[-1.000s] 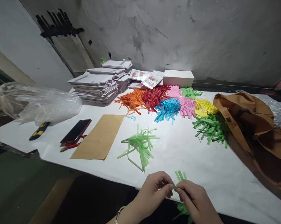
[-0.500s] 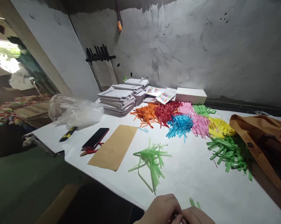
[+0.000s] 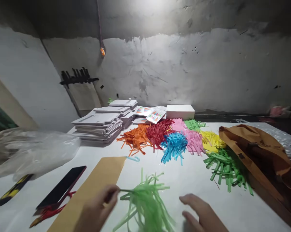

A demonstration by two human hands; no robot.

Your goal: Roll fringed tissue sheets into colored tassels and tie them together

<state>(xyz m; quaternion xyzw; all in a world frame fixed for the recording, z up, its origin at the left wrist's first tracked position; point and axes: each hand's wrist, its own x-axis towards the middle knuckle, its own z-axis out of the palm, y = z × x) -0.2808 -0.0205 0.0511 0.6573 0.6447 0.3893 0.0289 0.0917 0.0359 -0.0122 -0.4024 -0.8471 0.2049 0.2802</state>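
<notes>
Low in the head view, my left hand pinches the twisted end of a light green paper tassel, over the brown paper sheet. The tassel is blurred and hangs to the right of that hand, overlapping other light green strips on the white table. To the right of the tassel, my right hand has its fingers apart and holds nothing. Beyond the hands sit tassels in orange, red, blue, pink, yellow and darker green.
White packets are stacked at the back left beside a plastic bag. A phone, red-handled scissors and a yellow-black cutter lie left. Behind the tassels is a white box; a brown bag lies right.
Both hands were together at the bottom edge; now they are apart and higher in view. The light green tassel has come into view in my left hand. The camera view has shifted.
</notes>
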